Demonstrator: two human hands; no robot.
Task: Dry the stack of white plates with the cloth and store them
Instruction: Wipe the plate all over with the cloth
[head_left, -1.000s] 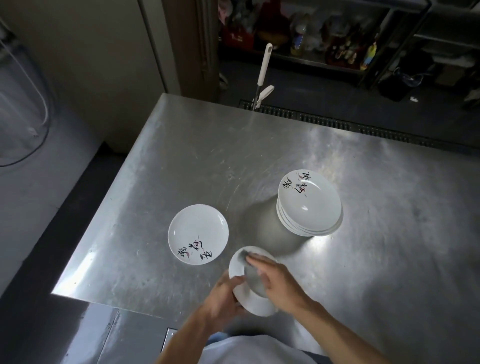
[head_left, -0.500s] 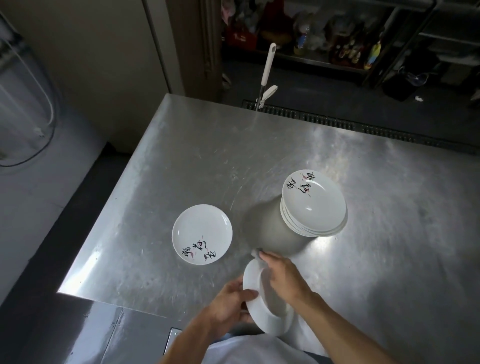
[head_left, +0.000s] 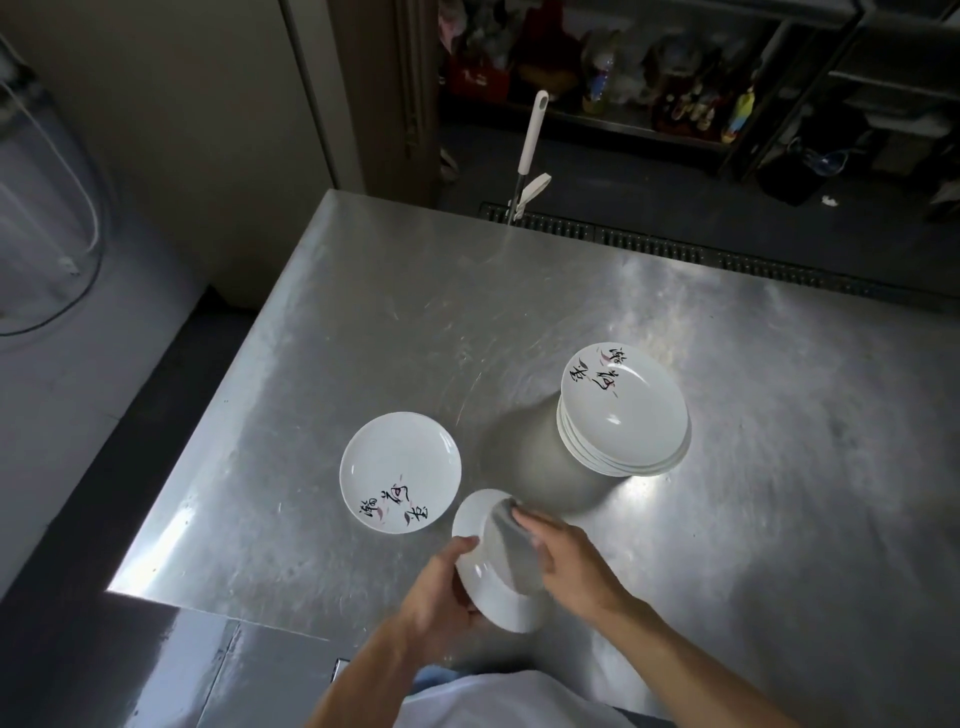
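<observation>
- The left hand (head_left: 441, 587) grips a white plate (head_left: 475, 522) by its rim, fingers curled behind it and thumb on the edge. It holds the plate tilted in the air above the near edge of the steel table (head_left: 363, 322), probably so the wiping hand can reach either face.
- The right hand (head_left: 566, 561) is closed on a grey cloth (head_left: 511, 545) and presses it against the face of the plate turned toward it. Motion blur hides how the thumb lies, and which face is being wiped cannot be told.
- The left hand braces the plate from the opposite side, likely so that the rubbing does not push it away.
- The stack of plates (head_left: 623, 410) sits on the table farther off to the right, well apart from both hands, printed faces up. It looks like the pile yet to be dried.
- A single plate (head_left: 400, 470) lies flat just left of the gripped plate and apart from the stack. It is probably a dried one, kept separate so wet and dry do not mix.
- The task seems to be at an early stage: one plate under the cloth, several waiting, nothing stored.
- A mop handle (head_left: 532, 135) leans beyond the table's far edge.
</observation>
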